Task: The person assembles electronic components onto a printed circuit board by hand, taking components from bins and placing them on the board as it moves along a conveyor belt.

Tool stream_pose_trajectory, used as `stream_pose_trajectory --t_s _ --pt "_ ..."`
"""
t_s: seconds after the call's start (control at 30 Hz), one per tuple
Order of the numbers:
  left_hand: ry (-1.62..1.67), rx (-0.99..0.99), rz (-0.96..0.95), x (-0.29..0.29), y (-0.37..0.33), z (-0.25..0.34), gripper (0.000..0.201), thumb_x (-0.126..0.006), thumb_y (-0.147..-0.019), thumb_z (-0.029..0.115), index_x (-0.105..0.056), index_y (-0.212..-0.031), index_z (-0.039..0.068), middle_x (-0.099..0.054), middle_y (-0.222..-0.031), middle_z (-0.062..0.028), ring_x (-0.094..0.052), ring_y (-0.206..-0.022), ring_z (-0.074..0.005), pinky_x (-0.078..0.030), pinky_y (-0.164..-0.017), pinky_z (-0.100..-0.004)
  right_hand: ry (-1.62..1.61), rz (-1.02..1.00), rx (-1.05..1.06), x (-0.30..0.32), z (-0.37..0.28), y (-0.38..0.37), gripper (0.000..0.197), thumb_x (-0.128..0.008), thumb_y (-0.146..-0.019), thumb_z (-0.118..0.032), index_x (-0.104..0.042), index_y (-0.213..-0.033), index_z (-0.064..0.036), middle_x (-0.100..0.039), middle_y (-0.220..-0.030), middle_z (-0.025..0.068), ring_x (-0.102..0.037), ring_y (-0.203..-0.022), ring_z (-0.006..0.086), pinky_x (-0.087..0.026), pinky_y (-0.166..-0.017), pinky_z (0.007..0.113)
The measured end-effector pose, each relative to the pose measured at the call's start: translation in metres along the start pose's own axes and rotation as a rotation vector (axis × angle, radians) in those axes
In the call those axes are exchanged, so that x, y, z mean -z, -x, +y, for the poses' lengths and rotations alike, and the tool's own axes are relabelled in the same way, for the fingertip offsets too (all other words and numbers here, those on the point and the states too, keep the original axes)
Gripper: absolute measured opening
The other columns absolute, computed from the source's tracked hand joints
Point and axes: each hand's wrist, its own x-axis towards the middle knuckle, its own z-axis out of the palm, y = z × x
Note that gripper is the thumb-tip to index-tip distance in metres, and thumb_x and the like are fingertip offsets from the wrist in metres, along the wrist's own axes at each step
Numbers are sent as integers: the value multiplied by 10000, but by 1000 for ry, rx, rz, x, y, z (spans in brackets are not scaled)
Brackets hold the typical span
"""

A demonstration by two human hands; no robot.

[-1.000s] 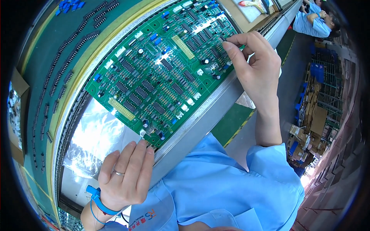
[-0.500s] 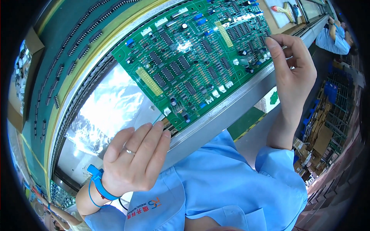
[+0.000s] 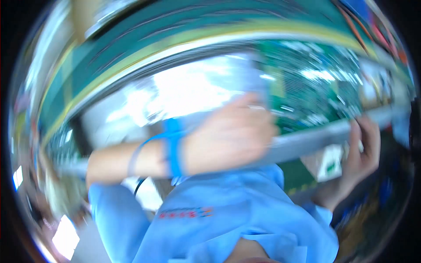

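A green circuit board (image 3: 315,90), smeared by motion, lies across the metal rails on the right side. Over its near left corner is my left hand (image 3: 237,131), a blue strap (image 3: 174,147) round the wrist. Blur hides that hand's fingers, so whether they touch the board is unclear. At the board's near right corner, by the front rail (image 3: 302,139), I see my right hand (image 3: 365,147). A gap shows between its thumb and bent fingers, with nothing visible in it. The board's components are too blurred to tell apart.
Shiny clear plastic (image 3: 184,90) lies between the rails left of the board. Beyond the far rail, a green strip (image 3: 210,28) carries blurred dark rows. A pale panel with a green patch (image 3: 330,164) sits below the front rail. Another person (image 3: 66,188) is at far left.
The whole view has turned, and the board now appears farther right. My left hand has moved right to the board's near left corner. My right hand is lower, by the front rail.
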Motion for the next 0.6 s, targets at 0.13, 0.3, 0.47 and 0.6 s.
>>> stream_pose_trajectory --t_s 0.13,0.3,0.47,0.6 --pt "-201 8 109 14 15 15 69 -615 -680 162 -592 -668 97 -531 -678 -40 -565 -712 -196 -429 -772 -345 -13 -88 24 14 41 11 105 -614 -933 23 -623 -1033 54 -625 -1015 90 -581 -932 159 -467 -871 275" --pt "-683 520 367 101 142 -8 168 -688 -731 127 -664 -898 131 -647 -859 -26 -645 -860 -240 -475 -834 -394 13 -151 345 -19 46 -14 131 -604 -970 -60 -629 -1055 37 -625 -1006 64 -565 -927 138 -462 -853 255" --pt "-1069 1301 638 194 353 -1 169 -599 -887 163 -702 -994 82 -719 -936 -117 -688 -852 -306 -495 -789 -428 -69 -273 302 -29 13 -22 128 -588 -986 -88 -606 -1029 31 -598 -965 53 -526 -854 113 -440 -766 234" --pt "-1121 1651 522 200 507 -22 332 -504 -954 231 -582 -1255 116 -722 -1003 -120 -678 -954 -305 -394 -932 -525 -17 -317 355 -30 -11 -28 131 -578 -993 -92 -591 -1042 29 -585 -973 51 -524 -859 114 -436 -769 227"
